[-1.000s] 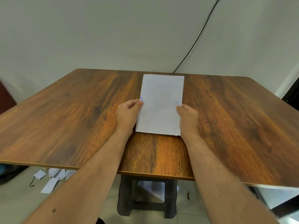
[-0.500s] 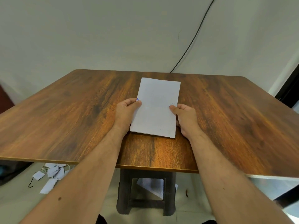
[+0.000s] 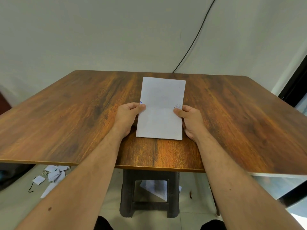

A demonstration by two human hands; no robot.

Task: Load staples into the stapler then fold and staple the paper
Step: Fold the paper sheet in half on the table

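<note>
Both hands, left [image 3: 127, 117] and right [image 3: 191, 119], pinch the paper's [image 3: 162, 112] side edges on the table [image 3: 66, 117].

Matt paper [image 3: 162, 113]; glossy woodgrain table [image 3: 232, 113]

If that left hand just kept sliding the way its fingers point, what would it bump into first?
The left hand points right and slightly away, across the paper it already pinches at the edge. Straight on, it would likely slide over the sheet and meet the right hand gripping the opposite edge, though depth is hard to judge.

Bare forearms, no sleeves; dark trousers at knees.
</note>
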